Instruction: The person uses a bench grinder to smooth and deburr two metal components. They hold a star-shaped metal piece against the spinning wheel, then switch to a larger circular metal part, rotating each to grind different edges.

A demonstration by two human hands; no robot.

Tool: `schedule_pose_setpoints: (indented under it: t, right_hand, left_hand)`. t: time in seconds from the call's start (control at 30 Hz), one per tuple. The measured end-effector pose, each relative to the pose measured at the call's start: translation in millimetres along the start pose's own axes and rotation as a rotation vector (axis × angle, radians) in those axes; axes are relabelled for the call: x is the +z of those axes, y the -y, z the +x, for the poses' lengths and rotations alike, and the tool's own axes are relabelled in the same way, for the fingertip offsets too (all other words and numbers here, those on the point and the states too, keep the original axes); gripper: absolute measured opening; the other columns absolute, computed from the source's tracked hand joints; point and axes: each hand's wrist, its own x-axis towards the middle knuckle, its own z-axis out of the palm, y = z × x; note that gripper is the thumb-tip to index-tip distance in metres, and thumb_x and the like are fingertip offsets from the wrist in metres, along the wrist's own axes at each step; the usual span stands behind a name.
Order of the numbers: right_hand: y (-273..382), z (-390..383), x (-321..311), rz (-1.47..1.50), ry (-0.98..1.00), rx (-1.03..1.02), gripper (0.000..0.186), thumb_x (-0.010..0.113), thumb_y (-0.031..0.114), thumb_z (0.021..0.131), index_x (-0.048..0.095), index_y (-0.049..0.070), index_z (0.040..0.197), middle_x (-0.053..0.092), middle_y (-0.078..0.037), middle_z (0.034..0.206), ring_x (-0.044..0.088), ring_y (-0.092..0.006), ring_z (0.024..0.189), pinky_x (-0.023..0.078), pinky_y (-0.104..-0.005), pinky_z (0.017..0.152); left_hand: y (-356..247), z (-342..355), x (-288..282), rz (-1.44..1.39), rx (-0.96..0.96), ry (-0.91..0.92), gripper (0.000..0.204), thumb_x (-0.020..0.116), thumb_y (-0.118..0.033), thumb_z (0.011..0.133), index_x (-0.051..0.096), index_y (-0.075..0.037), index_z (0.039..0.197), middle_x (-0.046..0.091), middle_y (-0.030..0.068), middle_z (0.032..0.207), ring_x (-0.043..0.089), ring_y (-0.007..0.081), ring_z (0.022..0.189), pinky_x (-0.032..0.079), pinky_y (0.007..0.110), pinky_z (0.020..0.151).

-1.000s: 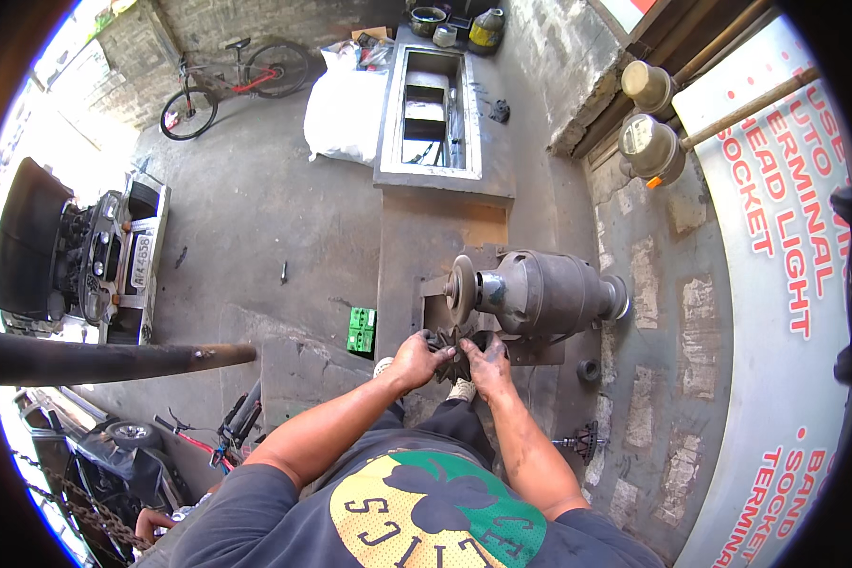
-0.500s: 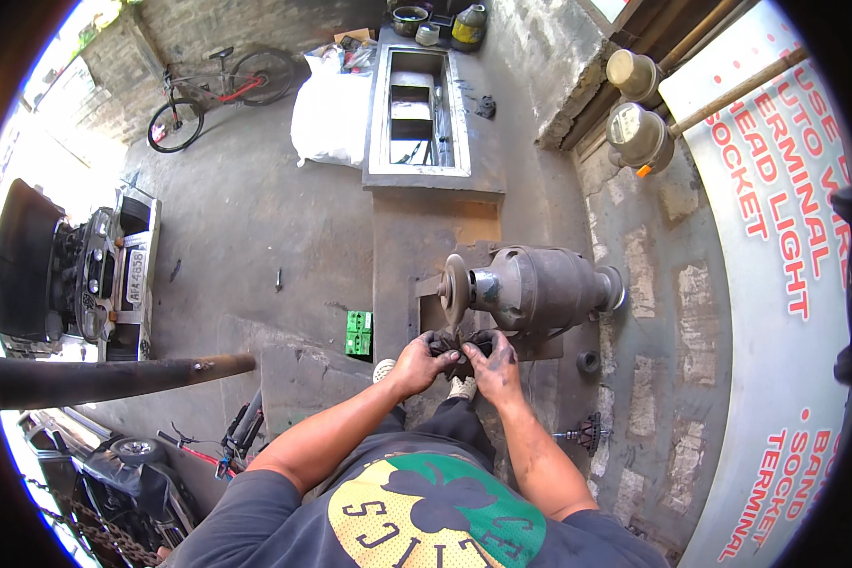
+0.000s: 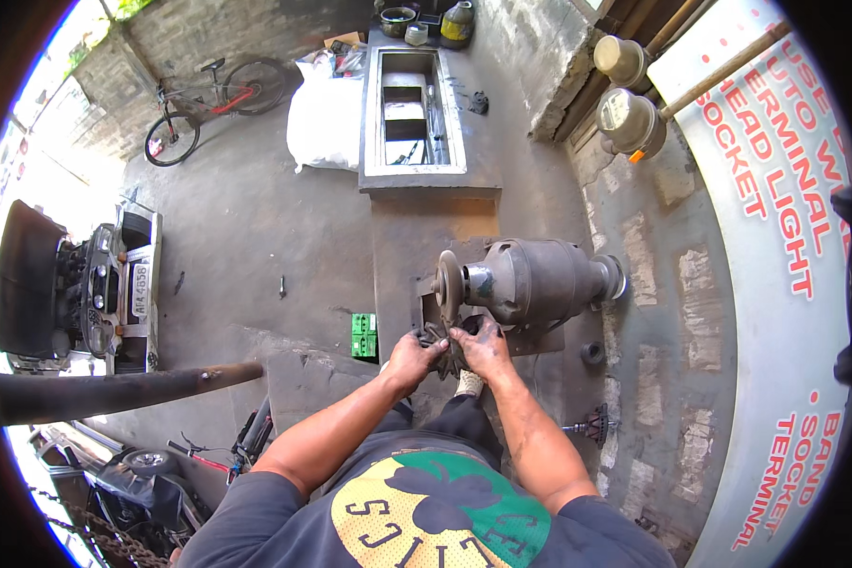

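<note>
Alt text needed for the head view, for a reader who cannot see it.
Seen from above, a person's left hand and right hand together grip a dark toothed metal part in front of a bench grinder on a concrete block. A small green box lies left of the hands; a bicycle stands behind.

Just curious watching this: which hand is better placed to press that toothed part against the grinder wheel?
Probably the right hand: it sits nearer the wheel; the left hand grips the part's far side.
</note>
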Motion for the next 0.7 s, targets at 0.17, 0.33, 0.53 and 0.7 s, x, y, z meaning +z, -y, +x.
schedule_pose_setpoints:
  t: [0.17, 0.33, 0.53, 0.7]
  right_hand:
    - [-2, 6, 5, 0.054, 0.035, 0.136, 0.054, 0.083, 0.035, 0.089, 0.070, -0.009, 0.118, 0.075, -0.026, 0.115, 0.073, -0.0361, 0.108, 0.055, -0.0436, 0.093]
    - [-19, 5, 1, 0.194, 0.157, 0.301, 0.064, 0.083, 0.034, 0.090, 0.063, -0.015, 0.126, 0.071, -0.030, 0.125, 0.070, -0.0367, 0.119, 0.054, -0.0426, 0.100]
    - [-17, -16, -25, 0.136, 0.316, 0.001, 0.057, 0.079, 0.021, 0.091, 0.061, -0.008, 0.137, 0.072, -0.022, 0.125, 0.069, -0.0273, 0.114, 0.054, -0.0387, 0.099]
    - [-34, 0, -21, 0.903, 0.553, 0.220, 0.028, 0.068, 0.010, 0.093, 0.070, -0.004, 0.117, 0.074, -0.009, 0.104, 0.070, -0.0192, 0.095, 0.056, -0.0337, 0.088]
  left_hand:
    - [-13, -2, -2, 0.145, -0.081, -0.070, 0.025, 0.079, -0.019, 0.096, 0.075, 0.001, 0.110, 0.079, 0.0086, 0.097, 0.068, 0.0144, 0.083, 0.054, 0.035, 0.075]
    - [-14, -2, -3, 0.361, -0.087, -0.028, 0.030, 0.081, -0.020, 0.095, 0.074, 0.004, 0.113, 0.078, 0.0109, 0.098, 0.069, 0.0156, 0.085, 0.056, 0.037, 0.078]
    - [-12, -21, -4, 0.171, 0.021, 0.122, 0.035, 0.080, -0.017, 0.095, 0.069, 0.004, 0.121, 0.076, 0.0107, 0.105, 0.070, 0.0189, 0.091, 0.057, 0.037, 0.082]
    - [-1, -8, -35, -0.547, -0.309, 0.316, 0.031, 0.071, -0.012, 0.097, 0.066, 0.002, 0.125, 0.075, 0.0116, 0.115, 0.073, 0.0256, 0.105, 0.058, 0.043, 0.096]
